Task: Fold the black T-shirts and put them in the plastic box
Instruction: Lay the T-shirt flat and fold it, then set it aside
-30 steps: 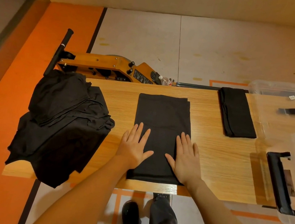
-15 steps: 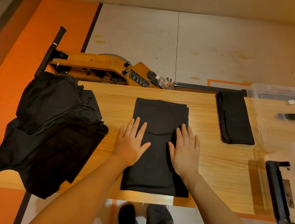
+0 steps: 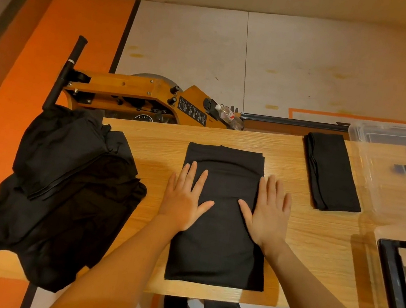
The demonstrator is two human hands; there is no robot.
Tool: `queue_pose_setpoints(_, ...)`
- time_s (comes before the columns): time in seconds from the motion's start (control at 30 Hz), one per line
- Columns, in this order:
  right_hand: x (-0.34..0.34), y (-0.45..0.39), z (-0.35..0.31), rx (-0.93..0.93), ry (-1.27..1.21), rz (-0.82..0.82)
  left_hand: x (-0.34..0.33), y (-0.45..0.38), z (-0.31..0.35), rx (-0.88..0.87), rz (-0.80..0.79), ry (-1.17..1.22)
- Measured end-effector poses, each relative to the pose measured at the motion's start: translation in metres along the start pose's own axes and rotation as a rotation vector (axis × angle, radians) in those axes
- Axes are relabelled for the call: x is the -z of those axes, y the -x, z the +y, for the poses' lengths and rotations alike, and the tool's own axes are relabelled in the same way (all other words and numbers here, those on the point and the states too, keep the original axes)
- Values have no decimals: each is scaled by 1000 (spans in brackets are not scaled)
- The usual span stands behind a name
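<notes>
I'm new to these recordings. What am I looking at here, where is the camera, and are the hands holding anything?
There is no machine: a person wears one camera on the head, looking down at a wooden table. The left hand and right hand lie flat, fingers straight, on a half-folded shirt. They press it and grip nothing. A pile of unfolded black shirts lies at the left, a folded shirt at the right, beside a clear plastic box.
</notes>
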State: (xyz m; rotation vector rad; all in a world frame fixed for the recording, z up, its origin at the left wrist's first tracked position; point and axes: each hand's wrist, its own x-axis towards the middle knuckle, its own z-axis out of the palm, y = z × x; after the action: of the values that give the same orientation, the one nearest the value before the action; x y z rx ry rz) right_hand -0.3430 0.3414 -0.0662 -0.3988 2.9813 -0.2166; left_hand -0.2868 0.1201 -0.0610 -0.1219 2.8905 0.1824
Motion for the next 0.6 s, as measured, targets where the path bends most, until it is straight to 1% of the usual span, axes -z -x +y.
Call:
queue_pose_setpoints(0.07,4,3,-2,4,-18,25,1,2,1,-1,25,-22)
queue_pose_setpoints(0.13,7,10,-8,126,-12,56,0,12,2,-13,84,-19)
queue_pose_setpoints(0.2,8,24,-17,244,-12,75,-4,26,5,-28,106,21)
queue_pose_setpoints(0.27,5,42,-24,288,-27,75,-12,45,7,-24,102,62)
queue_pose_setpoints(0.47,-12,92,-14,267,47,-33,-33,94,7,-32,131,-12)
queue_pose_setpoints(0.6,-14,111,-3,207,60,-80,-31,112,-2,87,99,-17)
